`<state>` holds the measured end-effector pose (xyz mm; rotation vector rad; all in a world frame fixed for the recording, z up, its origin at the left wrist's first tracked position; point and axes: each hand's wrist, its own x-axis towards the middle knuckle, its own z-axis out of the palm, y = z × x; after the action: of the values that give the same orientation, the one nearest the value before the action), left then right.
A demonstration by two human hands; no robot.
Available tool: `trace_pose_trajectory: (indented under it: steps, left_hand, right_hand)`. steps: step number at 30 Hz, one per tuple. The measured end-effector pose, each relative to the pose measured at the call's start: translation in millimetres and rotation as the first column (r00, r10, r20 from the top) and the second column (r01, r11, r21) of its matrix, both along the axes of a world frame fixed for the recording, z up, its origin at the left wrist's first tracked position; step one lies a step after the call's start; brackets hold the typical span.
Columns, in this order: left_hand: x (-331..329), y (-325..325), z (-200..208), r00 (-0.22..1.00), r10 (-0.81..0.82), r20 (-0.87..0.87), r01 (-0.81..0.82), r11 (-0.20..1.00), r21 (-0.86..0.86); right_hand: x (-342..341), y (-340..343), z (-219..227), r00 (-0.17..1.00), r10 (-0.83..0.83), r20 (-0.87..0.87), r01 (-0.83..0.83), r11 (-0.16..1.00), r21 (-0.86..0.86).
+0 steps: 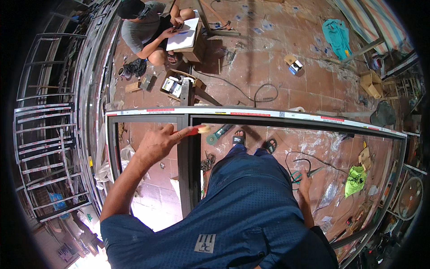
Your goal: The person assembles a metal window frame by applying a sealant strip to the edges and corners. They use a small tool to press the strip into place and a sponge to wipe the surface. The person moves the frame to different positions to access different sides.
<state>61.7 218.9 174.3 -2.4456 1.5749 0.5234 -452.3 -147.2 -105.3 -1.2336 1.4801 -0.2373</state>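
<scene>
My left hand [157, 142] is closed round a red-handled tool [195, 131] with a pale, blunt head, whose exact kind I cannot make out. It is held over the dark upright bar [184, 166] of a large metal window or door frame [255, 115], close under the top rail. Lower on the right, my right hand [305, 183] grips a pair of scissors [296, 176] with teal handles, blades pointing right. A thin black strip [304, 160] curls beside that hand. My body stands inside the frame's wider opening.
Past the frame, a person [145, 33] sits with an open notebook [184, 38] on a box. Nearby stands a carton of small boxes [170, 85]. A cable [228, 83] crosses the tiled floor. Metal frames [45, 148] lean at left; a green bag [355, 179] lies right.
</scene>
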Motion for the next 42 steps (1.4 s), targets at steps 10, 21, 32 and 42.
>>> trace_pose_trajectory:
  steps: [10, 21, 32, 42]
  left_hand:
    - [39, -16, -12, 0.956, -0.286, 0.061, 0.285, 0.958, 0.03]
    - [41, -46, -3, 0.94, -0.34, 0.033, 0.338, 0.939, 0.058]
    - [2, -100, -17, 0.941, -0.336, 0.029, 0.336, 0.942, 0.009]
    - [-52, -184, -23, 0.934, -0.351, -0.071, 0.357, 0.926, 0.121]
  right_hand:
    - [-46, 37, -22, 0.977, -0.202, -0.063, 0.208, 0.97, 0.122]
    - [-50, 46, -24, 0.973, -0.23, -0.033, 0.233, 0.963, 0.139]
    - [-63, 24, -47, 0.965, -0.263, -0.022, 0.264, 0.96, 0.096]
    - [-53, 33, -45, 0.927, -0.373, -0.025, 0.371, 0.909, 0.191]
